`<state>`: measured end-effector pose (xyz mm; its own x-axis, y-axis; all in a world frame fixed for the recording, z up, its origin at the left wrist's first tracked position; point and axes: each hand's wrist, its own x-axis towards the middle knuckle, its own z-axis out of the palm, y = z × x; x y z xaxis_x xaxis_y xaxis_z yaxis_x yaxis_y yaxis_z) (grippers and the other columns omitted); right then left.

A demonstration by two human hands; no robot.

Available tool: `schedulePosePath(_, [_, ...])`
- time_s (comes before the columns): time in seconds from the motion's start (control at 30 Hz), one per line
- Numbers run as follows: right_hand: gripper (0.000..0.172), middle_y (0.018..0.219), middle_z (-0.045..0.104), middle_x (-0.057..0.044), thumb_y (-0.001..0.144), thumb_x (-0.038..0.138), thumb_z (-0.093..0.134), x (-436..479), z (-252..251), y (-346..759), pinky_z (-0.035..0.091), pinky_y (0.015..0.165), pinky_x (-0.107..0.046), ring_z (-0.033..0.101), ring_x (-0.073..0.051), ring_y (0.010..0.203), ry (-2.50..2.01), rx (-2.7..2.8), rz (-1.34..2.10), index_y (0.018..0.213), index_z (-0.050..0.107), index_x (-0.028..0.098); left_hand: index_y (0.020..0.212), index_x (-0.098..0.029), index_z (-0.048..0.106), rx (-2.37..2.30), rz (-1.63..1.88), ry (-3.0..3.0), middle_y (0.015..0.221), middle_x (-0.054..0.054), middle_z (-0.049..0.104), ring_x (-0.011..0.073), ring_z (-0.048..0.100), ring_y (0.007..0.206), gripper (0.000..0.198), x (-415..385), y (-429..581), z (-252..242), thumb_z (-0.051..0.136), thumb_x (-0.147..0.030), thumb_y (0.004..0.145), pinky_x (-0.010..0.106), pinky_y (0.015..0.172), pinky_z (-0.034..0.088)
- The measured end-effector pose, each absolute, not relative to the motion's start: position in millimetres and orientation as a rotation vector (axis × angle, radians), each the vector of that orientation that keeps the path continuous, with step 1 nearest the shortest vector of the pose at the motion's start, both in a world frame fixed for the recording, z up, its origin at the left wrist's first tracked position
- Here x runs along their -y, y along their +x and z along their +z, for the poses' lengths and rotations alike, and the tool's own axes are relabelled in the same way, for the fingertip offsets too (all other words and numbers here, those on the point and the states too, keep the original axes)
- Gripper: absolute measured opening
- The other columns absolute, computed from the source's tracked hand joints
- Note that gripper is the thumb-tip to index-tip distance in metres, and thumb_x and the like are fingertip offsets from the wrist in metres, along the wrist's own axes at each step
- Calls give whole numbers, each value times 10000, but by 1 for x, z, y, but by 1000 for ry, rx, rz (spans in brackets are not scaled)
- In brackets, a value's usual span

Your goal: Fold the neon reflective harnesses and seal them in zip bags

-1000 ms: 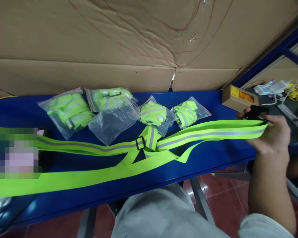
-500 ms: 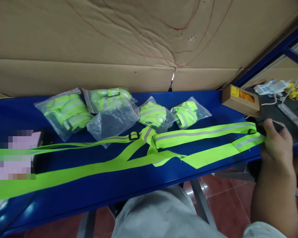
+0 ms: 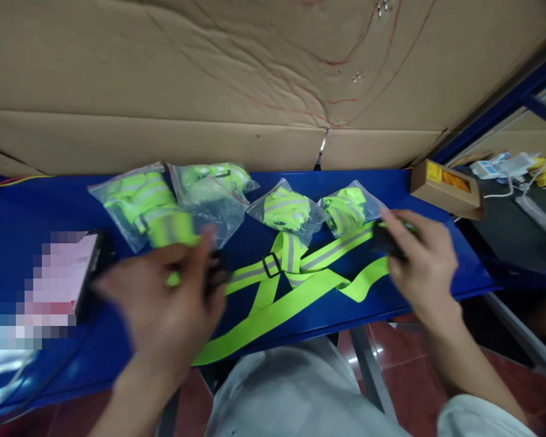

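A fluorescent yellow-green reflective strap harness (image 3: 300, 291) with grey stripes lies stretched between my two hands over the blue table. A black slider buckle (image 3: 271, 265) sits on it left of the middle. My left hand (image 3: 164, 303), smeared by motion, is closed round the left end of the harness, with a dark piece beside the fingers. At the other end, my right hand (image 3: 425, 261) grips the harness by a black piece (image 3: 389, 238), whose exact kind is unclear. The strap between them is partly twisted and sags onto the table.
Several clear zip bags hold folded yellow-green straps (image 3: 286, 207) along the back of the table (image 3: 368, 297). A phone-like screen (image 3: 64, 273), pixelated, stands at left. An open cardboard box (image 3: 446, 188) sits at right. Cardboard (image 3: 164, 139) lines the back.
My left hand has come into view from the left, holding the left end. My right hand has moved inward to the left, and the harness, taut before, has slackened and bunched.
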<state>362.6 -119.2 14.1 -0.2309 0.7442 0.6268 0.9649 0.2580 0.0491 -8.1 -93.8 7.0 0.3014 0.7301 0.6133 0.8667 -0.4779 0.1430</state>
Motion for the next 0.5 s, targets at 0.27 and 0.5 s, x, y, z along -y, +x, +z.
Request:
schedulePosePath(0.27, [754, 1309, 583, -134, 828, 24, 545, 103, 13, 283, 487, 963, -469, 554, -306, 1183, -1116, 2297, -75, 1548, 442, 225, 1645, -47, 161, 1088, -855, -2457, 1029, 159, 542, 280, 546, 971, 828, 92, 51, -9, 430, 72, 870, 378, 844, 509])
schedulePosePath(0.5, [728, 1313, 568, -147, 798, -27, 501, 104, 8, 271, 488, 969, -481, 534, -304, 1170, -1100, 2317, 44, 1495, 480, 182, 1620, 8, 205, 1029, -764, -2427, 1012, 169, 567, 296, 542, 961, 778, 92, 52, -8, 494, 47, 899, 422, 849, 531])
